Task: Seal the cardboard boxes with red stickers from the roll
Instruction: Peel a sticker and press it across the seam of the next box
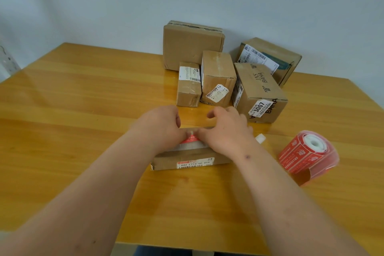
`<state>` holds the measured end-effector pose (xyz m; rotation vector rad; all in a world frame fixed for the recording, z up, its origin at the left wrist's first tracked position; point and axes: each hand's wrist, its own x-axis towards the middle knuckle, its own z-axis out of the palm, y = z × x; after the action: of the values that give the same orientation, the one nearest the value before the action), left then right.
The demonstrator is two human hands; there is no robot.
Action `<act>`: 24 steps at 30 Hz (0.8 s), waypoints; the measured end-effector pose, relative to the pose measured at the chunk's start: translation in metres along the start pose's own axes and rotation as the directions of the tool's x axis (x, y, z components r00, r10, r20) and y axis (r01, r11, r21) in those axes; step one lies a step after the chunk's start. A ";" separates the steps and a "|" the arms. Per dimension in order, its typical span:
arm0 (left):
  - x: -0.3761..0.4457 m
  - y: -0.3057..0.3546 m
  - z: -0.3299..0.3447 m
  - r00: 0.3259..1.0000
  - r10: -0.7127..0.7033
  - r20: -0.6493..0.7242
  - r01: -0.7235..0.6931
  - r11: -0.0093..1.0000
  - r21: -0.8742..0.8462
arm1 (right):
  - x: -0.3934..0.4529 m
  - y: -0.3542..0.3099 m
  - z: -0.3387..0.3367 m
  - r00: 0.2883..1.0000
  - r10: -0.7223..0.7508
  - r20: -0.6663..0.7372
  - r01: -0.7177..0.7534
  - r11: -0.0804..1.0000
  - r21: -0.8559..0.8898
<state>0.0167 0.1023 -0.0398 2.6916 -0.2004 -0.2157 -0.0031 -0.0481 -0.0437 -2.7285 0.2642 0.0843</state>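
A flat cardboard box (166, 160) lies in the middle of the table, a white label on its near side. A red sticker (190, 139) sits on its top, half hidden between my hands. My left hand (162, 125) presses on the box top left of the sticker. My right hand (225, 131) presses down right of it, thumbs meeting over the sticker. The roll of red stickers (307, 155) lies on its side to the right, a loose end hanging toward me.
Several cardboard boxes stand at the back: a large one (191, 44), two small ones (188, 85) (217, 78), a "BAHA" box (259, 92) and a labelled one (270, 58). A small white scrap (260, 138) lies by my right hand. The wooden table (83, 110) reaches a white wall.
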 end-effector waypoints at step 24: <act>-0.023 -0.013 0.010 0.993 0.013 -0.121 -0.042 0.971 -0.237 | -0.021 0.024 0.003 0.996 -0.073 0.053 0.047 0.922 0.385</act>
<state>-0.0065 0.1135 -0.0514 2.4508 -0.1643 -0.0650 -0.0281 -0.0651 -0.0537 -2.3352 0.1579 0.0945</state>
